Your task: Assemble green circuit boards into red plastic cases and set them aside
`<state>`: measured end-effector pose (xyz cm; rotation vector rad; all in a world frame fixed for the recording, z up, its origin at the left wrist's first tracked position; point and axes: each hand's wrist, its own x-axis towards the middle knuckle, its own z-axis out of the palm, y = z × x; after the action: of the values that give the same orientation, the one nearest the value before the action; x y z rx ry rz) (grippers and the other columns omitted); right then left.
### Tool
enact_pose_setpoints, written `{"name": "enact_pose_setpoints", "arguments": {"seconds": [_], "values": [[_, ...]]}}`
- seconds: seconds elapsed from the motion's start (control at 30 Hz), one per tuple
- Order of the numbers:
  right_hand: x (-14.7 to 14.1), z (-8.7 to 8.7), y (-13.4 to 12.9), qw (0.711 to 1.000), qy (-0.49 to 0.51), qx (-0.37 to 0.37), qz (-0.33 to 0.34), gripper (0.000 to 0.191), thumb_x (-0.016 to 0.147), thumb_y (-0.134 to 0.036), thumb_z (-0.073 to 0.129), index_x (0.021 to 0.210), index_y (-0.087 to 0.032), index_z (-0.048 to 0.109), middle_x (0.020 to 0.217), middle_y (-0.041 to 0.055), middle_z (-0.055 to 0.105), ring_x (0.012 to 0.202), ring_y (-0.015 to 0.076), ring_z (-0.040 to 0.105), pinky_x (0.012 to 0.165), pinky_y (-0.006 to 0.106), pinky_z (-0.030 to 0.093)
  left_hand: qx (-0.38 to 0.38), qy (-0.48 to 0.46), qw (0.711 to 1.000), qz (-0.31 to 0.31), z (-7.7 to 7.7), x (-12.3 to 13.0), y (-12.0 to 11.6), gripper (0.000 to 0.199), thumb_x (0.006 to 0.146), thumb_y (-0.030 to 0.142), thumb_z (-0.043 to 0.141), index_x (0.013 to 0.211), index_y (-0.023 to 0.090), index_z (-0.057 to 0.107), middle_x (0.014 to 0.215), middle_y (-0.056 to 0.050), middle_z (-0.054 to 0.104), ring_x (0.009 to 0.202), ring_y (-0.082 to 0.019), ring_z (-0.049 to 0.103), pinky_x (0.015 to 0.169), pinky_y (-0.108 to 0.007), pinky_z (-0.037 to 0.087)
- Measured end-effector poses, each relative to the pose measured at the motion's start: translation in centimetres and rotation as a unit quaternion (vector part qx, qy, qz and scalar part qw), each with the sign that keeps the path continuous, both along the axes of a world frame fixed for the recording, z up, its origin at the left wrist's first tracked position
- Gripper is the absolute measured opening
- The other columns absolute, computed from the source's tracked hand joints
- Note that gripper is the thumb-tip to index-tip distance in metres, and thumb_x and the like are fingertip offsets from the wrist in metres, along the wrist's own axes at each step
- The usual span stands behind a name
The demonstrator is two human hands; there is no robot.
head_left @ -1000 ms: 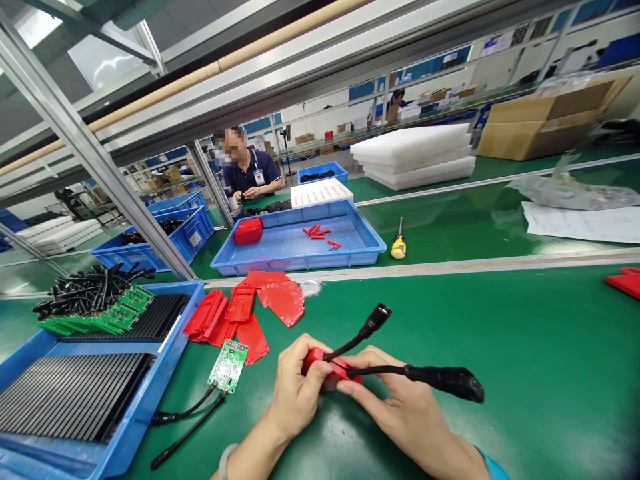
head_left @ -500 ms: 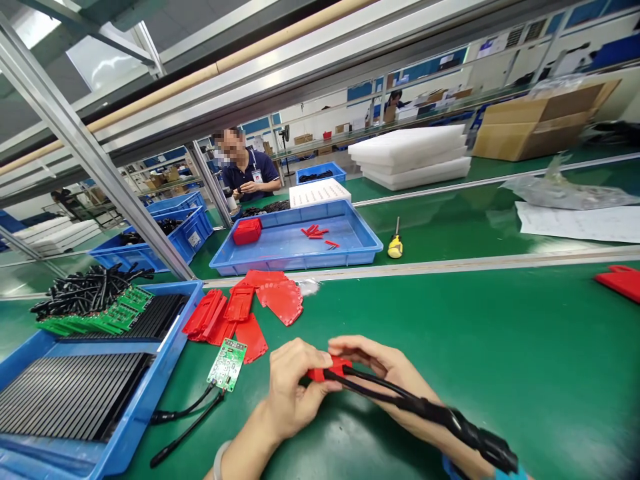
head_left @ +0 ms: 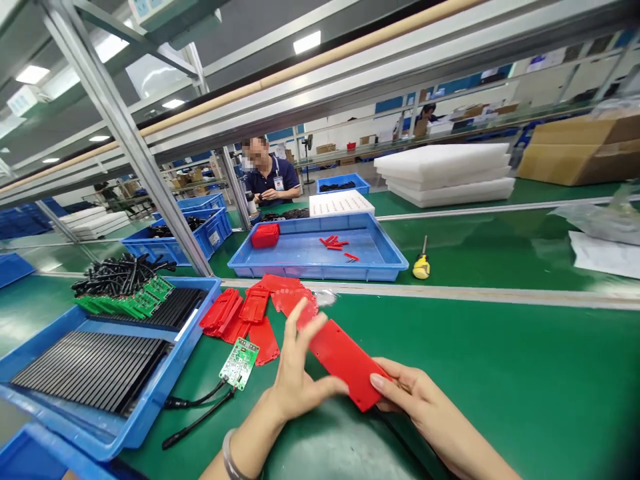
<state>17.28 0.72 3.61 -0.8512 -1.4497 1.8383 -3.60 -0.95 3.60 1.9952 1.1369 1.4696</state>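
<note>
A flat red case is tilted above the green table, its smooth face with small corner holes turned up. My right hand pinches its lower right end, thumb on top. From beneath that end a black cable runs down to the right. My left hand is spread at the case's left side, fingers raised and thumb close to the lower edge; whether the thumb touches is unclear. Left of it lies a green circuit board with two black cables, beside several red plastic parts.
A blue tray at left holds black strips and green boards with black cables. Farther back are a blue tray with red pieces, a yellow screwdriver, white foam sheets, a metal post and a seated person.
The red case has been turned so its broad face shows. My left hand has let go and spread its fingers; my right hand now grips the case's end. The view has shifted slightly.
</note>
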Motion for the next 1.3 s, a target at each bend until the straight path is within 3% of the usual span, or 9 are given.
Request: {"name": "enact_pose_setpoints", "arguments": {"seconds": [0.07, 0.17, 0.33, 0.6, 0.7, 0.87, 0.97, 1.13, 1.3], "values": [[0.0, 0.2, 0.0, 1.000, -0.017, 0.022, 0.011, 0.049, 0.082, -0.057, 0.063, 0.108, -0.016, 0.068, 0.089, 0.0076, 0.067, 0.075, 0.0200, 0.060, 0.072, 0.031, 0.051, -0.154, -0.180, 0.969, -0.074, 0.1, -0.1, 0.4, 0.085, 0.077, 0.051, 0.069, 0.147, 0.026, 0.027, 0.144, -0.017, 0.041, 0.131, -0.032, 0.041, 0.108, -0.052, 0.031], [-0.2, 0.3, -0.2, 0.998, -0.044, 0.052, 0.015, 0.051, 0.080, -0.059, 0.063, 0.106, -0.015, 0.070, 0.094, 0.0103, 0.069, 0.083, 0.0251, 0.062, 0.078, 0.036, 0.052, -0.306, -0.291, 0.891, -0.168, -0.1, 0.0, 0.8, 0.068, 0.076, 0.045, 0.073, 0.132, 0.015, 0.049, 0.112, -0.016, 0.065, 0.104, -0.027, 0.062, 0.096, -0.042, 0.044], [-0.4, -0.4, -0.1, 0.996, -0.061, 0.059, -0.006, 0.051, 0.079, -0.058, 0.065, 0.107, -0.015, 0.070, 0.096, 0.0115, 0.069, 0.085, 0.0265, 0.064, 0.081, 0.037, 0.053, -0.293, -0.305, 0.900, -0.107, -0.5, 0.6, 0.9, 0.042, 0.069, 0.041, 0.079, 0.095, 0.011, 0.067, 0.083, -0.006, 0.066, 0.076, -0.016, 0.060, 0.075, -0.027, 0.045], [0.2, -1.8, 0.7, 0.986, -0.125, 0.103, 0.026, 0.053, 0.086, -0.059, 0.055, 0.116, -0.016, 0.065, 0.107, 0.0113, 0.068, 0.090, 0.0276, 0.065, 0.083, 0.038, 0.055, -0.290, -0.340, 0.892, -0.072, -1.0, 1.2, 0.8, 0.044, 0.065, 0.045, 0.080, 0.089, 0.011, 0.066, 0.078, -0.004, 0.064, 0.071, -0.015, 0.057, 0.072, -0.027, 0.044], [0.6, -3.0, 1.1, 0.931, -0.254, 0.262, -0.021, 0.051, 0.090, -0.057, 0.047, 0.122, -0.019, 0.060, 0.112, 0.0114, 0.066, 0.099, 0.0306, 0.063, 0.087, 0.042, 0.054, -0.313, -0.356, 0.879, -0.062, -1.0, 1.2, 0.9, 0.047, 0.059, 0.047, 0.083, 0.084, 0.011, 0.066, 0.076, -0.005, 0.063, 0.069, -0.015, 0.056, 0.071, -0.028, 0.044], [-0.7, -5.1, 0.3, 0.728, -0.348, 0.580, -0.110, 0.059, 0.098, -0.048, 0.033, 0.145, -0.013, 0.030, 0.131, 0.0222, 0.048, 0.113, 0.0354, 0.054, 0.087, 0.051, 0.053, -0.308, -0.411, 0.858, -0.020, -1.6, 1.5, 1.2, 0.047, 0.055, 0.042, 0.086, 0.082, 0.010, 0.067, 0.076, -0.004, 0.064, 0.070, -0.014, 0.056, 0.072, -0.027, 0.044], [-1.9, -6.0, -0.6, 0.626, -0.381, 0.668, -0.129, 0.062, 0.099, -0.045, 0.029, 0.145, -0.003, 0.023, 0.130, 0.0315, 0.042, 0.113, 0.0420, 0.050, 0.083, 0.056, 0.052, -0.343, -0.434, 0.833, -0.020, -2.2, 1.7, 1.1, 0.051, 0.054, 0.039, 0.087, 0.090, 0.010, 0.067, 0.076, -0.003, 0.064, 0.066, -0.012, 0.055, 0.066, -0.023, 0.043], [-1.9, -4.4, -1.4, 0.619, -0.459, 0.631, -0.089, 0.047, 0.097, -0.025, 0.038, 0.139, -0.004, 0.036, 0.128, 0.0283, 0.045, 0.110, 0.0374, 0.050, 0.088, 0.053, 0.050, -0.400, -0.445, 0.798, -0.075, -2.3, 2.1, 0.9, 0.042, 0.067, 0.037, 0.082, 0.095, 0.011, 0.067, 0.087, -0.007, 0.069, 0.077, -0.014, 0.063, 0.073, -0.025, 0.049], [1.9, -0.9, 0.1, 0.602, -0.580, 0.537, -0.112, 0.048, 0.096, -0.031, 0.048, 0.136, -0.005, 0.044, 0.120, 0.0238, 0.053, 0.103, 0.0312, 0.054, 0.088, 0.042, 0.050, -0.459, -0.408, 0.784, -0.086, -1.8, 2.3, 0.8, 0.055, 0.076, 0.042, 0.074, 0.123, 0.019, 0.057, 0.121, -0.012, 0.064, 0.111, -0.024, 0.060, 0.097, -0.037, 0.047]]}}
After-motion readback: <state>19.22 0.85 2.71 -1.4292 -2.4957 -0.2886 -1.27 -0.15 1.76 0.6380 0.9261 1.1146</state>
